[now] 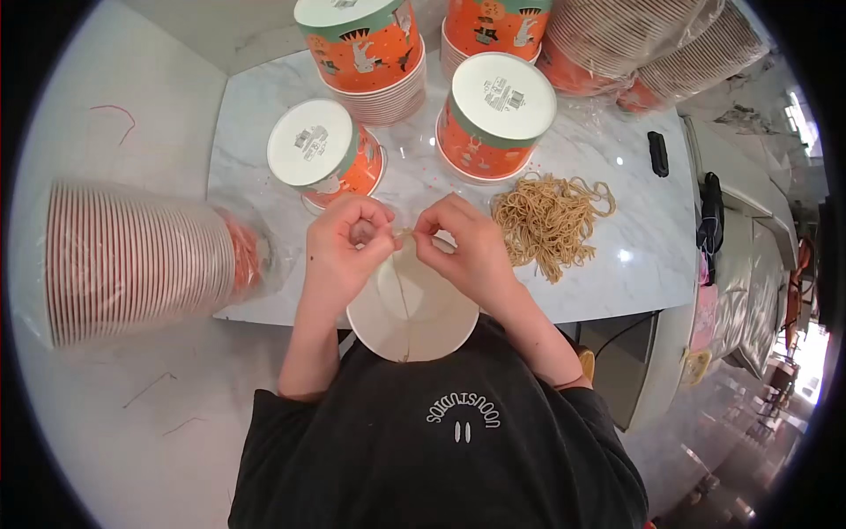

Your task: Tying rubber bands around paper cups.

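A white paper bucket (441, 309) is held against my dark shirt at the table's front edge, its open mouth facing up. A thin tan cord (403, 291) runs across the bucket from its near rim up to my fingertips. My left hand (339, 251) is closed, pinching the cord at the bucket's far side. Close beside it, my right hand (471, 247) pinches the same cord with thumb and forefinger. The fingertips nearly meet, and whether the cord is knotted there is too small to tell. A loose heap of tan cords (551, 220) lies just right of my right hand.
Upside-down orange and green buckets (317, 154) stand beyond my hands on the marble table (630, 273). Plastic-wrapped bucket stacks lie at the far right and on the left (141, 264). A small black object (657, 154) rests near the table's right edge.
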Demonstrator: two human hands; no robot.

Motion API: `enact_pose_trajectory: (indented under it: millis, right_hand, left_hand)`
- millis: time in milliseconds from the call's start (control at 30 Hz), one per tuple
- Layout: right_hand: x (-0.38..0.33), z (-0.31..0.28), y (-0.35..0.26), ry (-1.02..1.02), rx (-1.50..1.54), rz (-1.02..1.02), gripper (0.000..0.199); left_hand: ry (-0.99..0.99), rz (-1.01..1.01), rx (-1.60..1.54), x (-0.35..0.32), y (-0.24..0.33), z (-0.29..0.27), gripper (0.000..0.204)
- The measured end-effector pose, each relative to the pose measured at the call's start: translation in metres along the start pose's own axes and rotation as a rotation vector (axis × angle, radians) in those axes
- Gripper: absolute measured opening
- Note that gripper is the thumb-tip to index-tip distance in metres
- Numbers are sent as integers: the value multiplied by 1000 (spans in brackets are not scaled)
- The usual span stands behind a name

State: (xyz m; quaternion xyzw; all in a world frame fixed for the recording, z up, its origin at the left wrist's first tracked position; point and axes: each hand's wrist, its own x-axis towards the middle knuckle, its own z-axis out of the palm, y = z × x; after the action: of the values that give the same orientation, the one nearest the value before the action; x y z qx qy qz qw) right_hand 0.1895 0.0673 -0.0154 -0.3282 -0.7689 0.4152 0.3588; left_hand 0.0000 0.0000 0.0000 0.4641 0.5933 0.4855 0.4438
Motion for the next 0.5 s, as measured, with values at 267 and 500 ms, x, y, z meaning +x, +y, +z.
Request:
enact_pose_trajectory:
  millis: [267, 500]
  right_hand:
    - [1, -5, -11, 9, 57, -15, 20]
    - [-2, -2, -2, 13, 26, -199, 22]
  left_hand:
    - [-20, 112, -55, -2, 10, -1, 6]
    - [-49, 170, -67, -13, 34, 8, 11]
